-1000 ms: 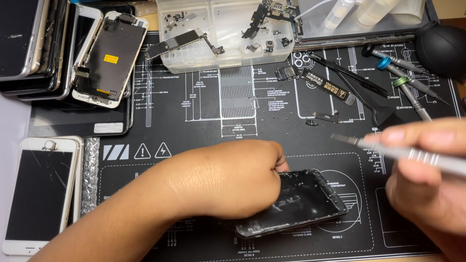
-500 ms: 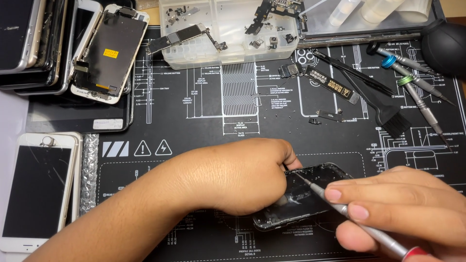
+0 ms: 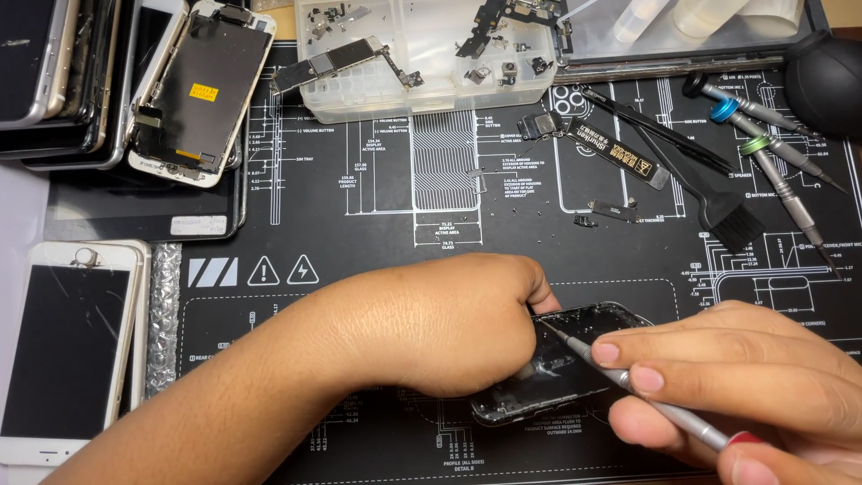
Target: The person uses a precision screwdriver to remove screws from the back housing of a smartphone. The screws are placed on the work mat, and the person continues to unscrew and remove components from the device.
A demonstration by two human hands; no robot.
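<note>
My left hand (image 3: 449,323) lies closed over the left part of an opened black phone housing (image 3: 575,359) and holds it down on the black repair mat (image 3: 359,224). My right hand (image 3: 736,377) grips a thin silver screwdriver (image 3: 628,382) with a red end. Its tip points up-left into the housing, close to my left thumb. Much of the housing is hidden under both hands.
A clear parts tray (image 3: 422,54) with small components sits at the top. Several screwdrivers (image 3: 772,162), a black brush (image 3: 682,171) and a black rubber blower (image 3: 826,81) lie at the right. Stacked phones and screens (image 3: 117,90) fill the upper left. A white phone (image 3: 72,350) lies at the left.
My right hand brought the screwdriver down from the right edge and set its tip into the phone housing. The left hand stayed on the housing.
</note>
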